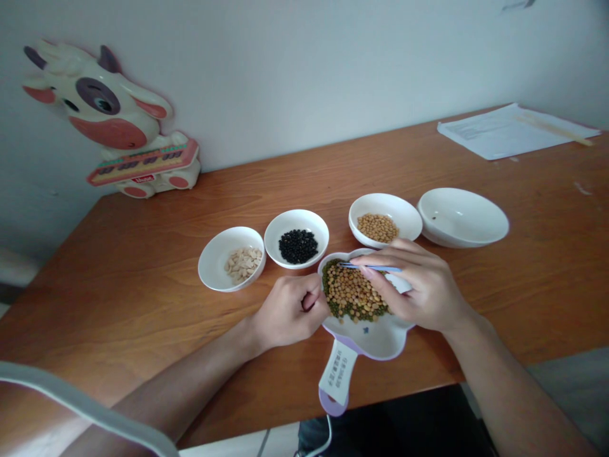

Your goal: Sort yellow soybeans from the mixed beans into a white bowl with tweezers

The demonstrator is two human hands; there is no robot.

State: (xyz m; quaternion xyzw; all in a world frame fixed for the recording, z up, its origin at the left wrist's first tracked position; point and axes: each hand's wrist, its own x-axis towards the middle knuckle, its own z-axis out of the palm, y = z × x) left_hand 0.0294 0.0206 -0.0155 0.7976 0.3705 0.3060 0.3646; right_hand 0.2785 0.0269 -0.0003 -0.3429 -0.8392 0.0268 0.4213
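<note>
My right hand (419, 285) is closed around a pair of bluish tweezers (371, 267), whose tips point left into mixed beans. Those yellow soybeans (354, 289) and small green beans (330, 271) lie in a white dish (380, 343) with a lilac rim and a labelled handle (339, 374). At the dish's left rim, my left hand (292, 311) is closed with its fingers curled against the edge. Behind the dish stand a bowl (214, 260) of pale flat seeds, a bowl (285, 222) of black beans, and a bowl (364, 204) of soybeans.
At the right of the row is another white bowl (464, 219) with a tiny dark speck inside. A toy cow with a keyboard (143, 162) stands at the back left. Papers (504, 133) lie at the back right. A white curved bar (85, 403) crosses the lower left.
</note>
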